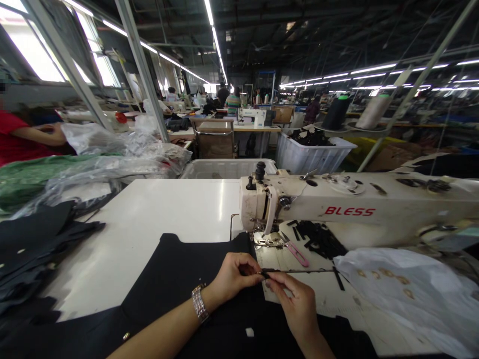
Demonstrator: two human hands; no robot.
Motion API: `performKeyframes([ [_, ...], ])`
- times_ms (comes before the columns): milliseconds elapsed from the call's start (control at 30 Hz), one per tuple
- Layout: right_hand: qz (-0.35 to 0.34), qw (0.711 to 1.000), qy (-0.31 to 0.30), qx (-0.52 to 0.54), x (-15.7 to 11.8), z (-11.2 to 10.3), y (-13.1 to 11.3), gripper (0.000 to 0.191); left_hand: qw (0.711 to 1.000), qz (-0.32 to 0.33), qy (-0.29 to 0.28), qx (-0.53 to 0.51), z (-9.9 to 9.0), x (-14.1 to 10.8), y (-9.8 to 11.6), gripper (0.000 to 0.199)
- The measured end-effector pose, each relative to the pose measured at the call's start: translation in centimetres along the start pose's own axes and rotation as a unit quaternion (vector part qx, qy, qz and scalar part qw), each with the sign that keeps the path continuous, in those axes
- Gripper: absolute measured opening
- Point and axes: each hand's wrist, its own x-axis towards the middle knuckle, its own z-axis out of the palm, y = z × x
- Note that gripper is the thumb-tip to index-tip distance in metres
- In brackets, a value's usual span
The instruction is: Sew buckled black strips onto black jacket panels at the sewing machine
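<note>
Thumb and fingertips of my left hand (235, 275) pinch one end of a small dark strip (265, 274), and my right hand (295, 301) pinches its other side. A glint shows at the strip, but the fingers cover most of it. Below both hands spreads a large black fabric piece (179, 279), with a small white tag (250, 331) and a metal fitting (126, 336) on it. Just beyond the hands is the sewing machine (310, 204), its presser foot area above the plate. Pink-handled thread snips (295, 251) lie beside a heap of short black strips (320, 239).
A white plastic bag (419, 294) with several ring-like pieces lies at the right. Dark fabric pieces (33, 249) and plastic-wrapped bundles (130, 149) are at the left. White bins (314, 152) stand behind the table. A person in a red sleeve (18, 134) works at far left.
</note>
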Motion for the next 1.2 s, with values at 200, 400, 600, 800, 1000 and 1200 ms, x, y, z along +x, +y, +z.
performKeyframes([
  [200,0.01,0.999,-0.02,0.029,-0.1,-0.1,-0.3,0.011,0.999,0.021,-0.018,-0.02,-0.2,0.1,0.0,0.02],
  [400,0.037,0.997,-0.051,0.049,-0.1,-0.2,0.0,0.014,0.999,0.028,-0.032,-0.011,-0.4,0.2,0.0,0.021],
  [600,0.007,0.999,-0.048,0.016,0.0,-0.2,-0.1,0.015,0.997,0.008,-0.081,0.002,-1.0,0.2,1.4,0.018],
  [800,-0.049,0.997,-0.052,-0.039,0.1,-0.3,-0.9,0.014,0.991,0.022,-0.111,0.067,-1.4,0.1,1.9,0.013],
  [1000,-0.028,0.997,-0.054,-0.055,-0.1,-0.1,-0.7,0.015,0.972,0.115,-0.067,0.192,-1.2,0.2,1.7,0.008],
  [1200,-0.182,0.954,-0.066,-0.23,-2.7,-0.5,0.1,0.033,0.849,0.254,-0.018,0.463,-3.7,3.6,-0.1,0.013],
])
